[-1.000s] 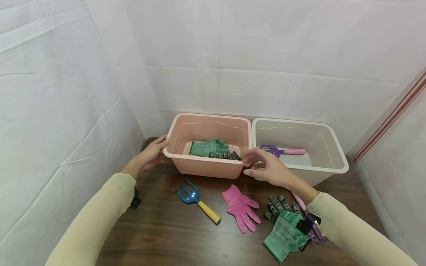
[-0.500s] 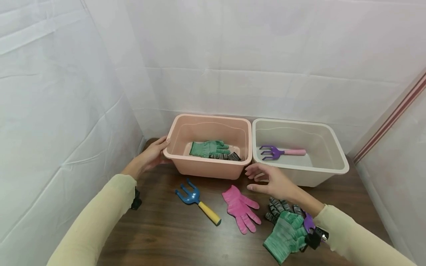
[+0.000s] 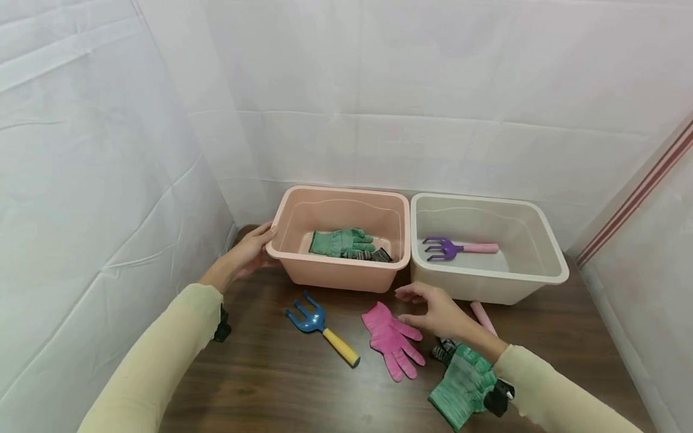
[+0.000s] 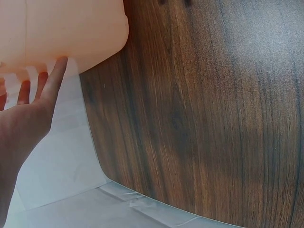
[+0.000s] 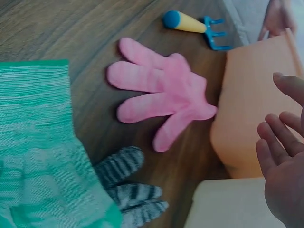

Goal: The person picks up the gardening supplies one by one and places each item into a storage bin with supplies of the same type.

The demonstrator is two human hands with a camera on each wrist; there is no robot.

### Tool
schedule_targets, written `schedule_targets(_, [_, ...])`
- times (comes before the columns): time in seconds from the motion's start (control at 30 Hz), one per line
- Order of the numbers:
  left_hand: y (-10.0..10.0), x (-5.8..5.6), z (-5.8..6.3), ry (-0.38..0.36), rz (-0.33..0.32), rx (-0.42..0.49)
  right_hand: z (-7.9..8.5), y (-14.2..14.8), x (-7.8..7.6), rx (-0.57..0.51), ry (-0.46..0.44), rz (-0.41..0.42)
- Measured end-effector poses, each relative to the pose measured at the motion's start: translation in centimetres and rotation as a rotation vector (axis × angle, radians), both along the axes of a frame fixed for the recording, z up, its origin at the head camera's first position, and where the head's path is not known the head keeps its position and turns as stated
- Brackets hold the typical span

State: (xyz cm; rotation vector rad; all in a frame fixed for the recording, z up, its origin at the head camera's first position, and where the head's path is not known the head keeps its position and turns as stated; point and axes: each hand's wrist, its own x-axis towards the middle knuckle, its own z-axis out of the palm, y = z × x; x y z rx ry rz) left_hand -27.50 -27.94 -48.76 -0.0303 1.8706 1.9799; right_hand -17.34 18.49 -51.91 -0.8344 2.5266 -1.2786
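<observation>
My left hand rests at the left end of the pink bin; in the left wrist view its fairly straight fingers touch the bin's outer wall. My right hand holds nothing and hovers with loosely bent fingers in front of the white bin, beside the pink glove on the table. Inside the pink bin lie a green glove and a dark striped glove. A purple hand fork with a pink handle lies in the white bin.
A blue hand fork with a yellow handle lies left of the pink glove. Under my right forearm are a green glove, a dark striped glove and a pink handle. White cloth walls stand behind and at both sides.
My right hand has moved from the pink bin's front right corner, down and toward the pink glove. My left hand stays at the pink bin.
</observation>
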Motion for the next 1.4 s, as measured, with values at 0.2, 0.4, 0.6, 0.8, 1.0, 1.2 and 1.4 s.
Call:
schedule_targets(0.2, [0.0, 0.1, 0.1, 0.002, -0.003, -0.007, -2.4, -0.2, 0.1, -0.002, -0.026, -0.007])
schedule_targets(0.4, [0.1, 0.1, 0.1, 0.001, 0.007, -0.010, -4.2, -0.7, 0.2, -0.004, -0.050, 0.023])
schedule_targets(0.6, [0.2, 0.1, 0.3, -0.006, 0.011, -0.018, -5.7, -1.2, 0.1, 0.028, -0.059, 0.038])
schedule_targets(0.8, [0.3, 0.2, 0.4, -0.009, 0.015, -0.011, -7.1, -1.7, -0.1, 0.112, -0.053, 0.033])
schedule_targets(1.0, [0.2, 0.3, 0.4, -0.009, 0.008, -0.012, -8.2, -2.3, -0.2, 0.205, -0.042, 0.048])
schedule_targets(1.2, [0.1, 0.6, 0.4, -0.011, 0.006, -0.014, -8.5, -2.7, 0.0, 0.254, -0.068, 0.033])
schedule_targets(1.4, [0.3, 0.5, 0.7, -0.005, 0.003, -0.022, -8.5, -2.6, 0.5, 0.277, -0.054, 0.009])
